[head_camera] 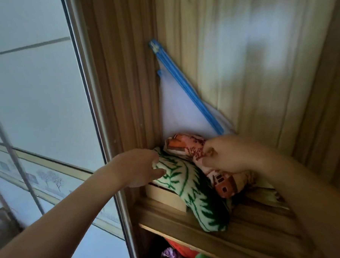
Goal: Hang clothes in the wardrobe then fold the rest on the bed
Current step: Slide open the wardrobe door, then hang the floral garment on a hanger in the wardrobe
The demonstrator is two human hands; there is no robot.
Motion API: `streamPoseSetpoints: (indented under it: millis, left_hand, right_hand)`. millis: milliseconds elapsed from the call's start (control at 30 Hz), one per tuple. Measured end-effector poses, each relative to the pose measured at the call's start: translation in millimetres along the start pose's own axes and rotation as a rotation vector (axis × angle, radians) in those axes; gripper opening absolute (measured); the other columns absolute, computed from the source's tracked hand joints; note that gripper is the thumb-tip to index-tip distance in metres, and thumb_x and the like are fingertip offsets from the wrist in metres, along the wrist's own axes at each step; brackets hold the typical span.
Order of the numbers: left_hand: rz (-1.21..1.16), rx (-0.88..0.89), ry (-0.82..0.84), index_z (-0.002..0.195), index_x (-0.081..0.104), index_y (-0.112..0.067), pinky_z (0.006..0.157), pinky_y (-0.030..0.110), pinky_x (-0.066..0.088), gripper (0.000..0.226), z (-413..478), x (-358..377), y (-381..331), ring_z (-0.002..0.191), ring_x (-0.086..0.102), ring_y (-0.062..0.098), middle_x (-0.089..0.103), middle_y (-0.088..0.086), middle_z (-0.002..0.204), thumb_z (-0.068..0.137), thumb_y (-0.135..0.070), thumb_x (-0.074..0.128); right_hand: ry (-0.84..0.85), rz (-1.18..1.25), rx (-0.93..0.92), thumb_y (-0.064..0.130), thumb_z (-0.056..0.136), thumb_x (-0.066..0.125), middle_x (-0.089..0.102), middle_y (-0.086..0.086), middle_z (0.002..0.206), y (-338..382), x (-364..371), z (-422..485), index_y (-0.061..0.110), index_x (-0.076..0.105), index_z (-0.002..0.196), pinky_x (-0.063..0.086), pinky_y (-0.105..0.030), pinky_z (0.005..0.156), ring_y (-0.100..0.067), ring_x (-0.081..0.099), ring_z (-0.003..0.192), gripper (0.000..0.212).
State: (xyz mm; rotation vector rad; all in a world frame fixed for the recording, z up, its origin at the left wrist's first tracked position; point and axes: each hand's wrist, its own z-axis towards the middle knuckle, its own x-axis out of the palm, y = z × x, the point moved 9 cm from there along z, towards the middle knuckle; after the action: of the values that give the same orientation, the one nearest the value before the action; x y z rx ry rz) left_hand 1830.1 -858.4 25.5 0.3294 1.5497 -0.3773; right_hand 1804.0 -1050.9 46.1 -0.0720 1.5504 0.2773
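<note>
Both my arms reach up to the wardrobe shelf (248, 219), where two bundled clothes lie at its left end. My right hand (225, 157) is curled and pinches the pink house-print cloth (185, 145) by a bunched fold, probably so I can lift it without dragging its neighbour. My left hand (139, 168) sits at the left edge of the green leaf-print cloth (190, 189), thumb and fingers either side of it; blur stops me telling whether I grip it. The green cloth droops over a flat box (165, 198) towards the shelf's front edge. A clear zip bag (180, 112) leans in the back left corner.
</note>
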Motion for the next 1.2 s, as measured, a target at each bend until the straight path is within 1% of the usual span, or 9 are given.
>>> streamPoseSetpoints:
  millis: [100, 233, 333, 433, 533, 700, 800, 933, 1200]
  left_hand:
    - [-0.01, 0.074, -0.07, 0.085, 0.055, -0.033, 0.078, 0.03, 0.046, 0.023, 1, -38, -32, 0.094, 0.06, 0.014, 0.066, -0.008, 0.098, 0.094, -0.054, 0.055]
    - [0.028, 0.085, -0.115, 0.086, 0.057, -0.028, 0.085, 0.038, 0.052, 0.031, -4, -70, -53, 0.088, 0.062, 0.017, 0.064, -0.005, 0.089, 0.095, -0.057, 0.053]
    - [0.046, 0.052, -0.151, 0.09, 0.059, -0.027, 0.081, 0.037, 0.051, 0.032, -17, -85, -57, 0.089, 0.062, 0.017, 0.066, -0.005, 0.092, 0.095, -0.057, 0.051]
    - [0.054, -0.025, -0.18, 0.092, 0.058, -0.028, 0.073, 0.033, 0.045, 0.03, -40, -87, -49, 0.088, 0.057, 0.015, 0.058, -0.012, 0.087, 0.096, -0.057, 0.05]
    - [0.046, -0.144, -0.16, 0.108, 0.065, -0.025, 0.086, 0.034, 0.051, 0.039, -74, -72, -23, 0.099, 0.062, 0.016, 0.065, -0.007, 0.106, 0.098, -0.058, 0.048]
    - [-0.037, -0.427, -0.177, 0.126, 0.06, -0.029, 0.095, 0.032, 0.048, 0.047, -161, -32, 53, 0.111, 0.06, 0.014, 0.064, -0.009, 0.125, 0.094, -0.062, 0.052]
    - [-0.093, -0.583, -0.147, 0.124, 0.06, -0.028, 0.094, 0.033, 0.048, 0.046, -220, 0, 98, 0.109, 0.061, 0.013, 0.065, -0.008, 0.124, 0.093, -0.061, 0.054]
    - [-0.102, -0.803, -0.116, 0.107, 0.064, -0.018, 0.085, 0.035, 0.049, 0.04, -308, 40, 146, 0.095, 0.061, 0.016, 0.069, -0.001, 0.112, 0.093, -0.054, 0.054]
    - [-0.206, -1.215, -0.11, 0.124, 0.06, -0.022, 0.087, 0.034, 0.049, 0.046, -463, 121, 202, 0.099, 0.059, 0.014, 0.065, -0.005, 0.116, 0.094, -0.056, 0.055]
  right_hand:
    - [-0.101, -0.057, 0.047, 0.063, 0.092, 0.054, 0.068, 0.002, 0.101, -14, -37, -16, 0.026, 0.069, 0.104, 0.049, -0.025, 0.072, -0.015, 0.062, 0.088, 0.041]
    - [-0.142, -0.043, 0.061, 0.073, 0.089, 0.05, 0.066, 0.001, 0.106, -19, -66, -31, 0.028, 0.067, 0.116, 0.053, -0.035, 0.09, -0.016, 0.061, 0.092, 0.055]
    - [-0.184, -0.041, 0.021, 0.071, 0.088, 0.052, 0.066, 0.003, 0.103, -11, -79, -32, 0.029, 0.067, 0.115, 0.052, -0.036, 0.09, -0.016, 0.061, 0.092, 0.052]
    - [-0.209, -0.011, -0.065, 0.069, 0.089, 0.053, 0.065, 0.009, 0.093, 11, -81, -29, 0.031, 0.068, 0.107, 0.052, -0.032, 0.08, -0.009, 0.06, 0.084, 0.045]
    - [-0.146, 0.02, -0.173, 0.07, 0.088, 0.054, 0.065, 0.011, 0.094, 49, -61, -23, 0.033, 0.067, 0.095, 0.053, -0.035, 0.082, -0.01, 0.06, 0.087, 0.04]
    - [-0.018, 0.04, -0.405, 0.07, 0.088, 0.056, 0.067, 0.011, 0.095, 145, -4, -12, 0.032, 0.068, 0.095, 0.054, -0.037, 0.084, -0.012, 0.063, 0.089, 0.04]
    - [0.031, 0.046, -0.556, 0.069, 0.088, 0.055, 0.069, 0.011, 0.103, 213, 34, -9, 0.033, 0.068, 0.102, 0.054, -0.036, 0.086, -0.014, 0.064, 0.094, 0.04]
    - [0.148, -0.01, -0.755, 0.069, 0.091, 0.051, 0.066, 0.009, 0.115, 307, 91, -12, 0.038, 0.063, 0.114, 0.051, -0.039, 0.093, -0.016, 0.061, 0.105, 0.041]
    - [0.273, -0.077, -1.115, 0.062, 0.094, 0.052, 0.062, 0.015, 0.101, 472, 181, -45, 0.035, 0.062, 0.117, 0.051, -0.037, 0.08, -0.014, 0.06, 0.094, 0.037]
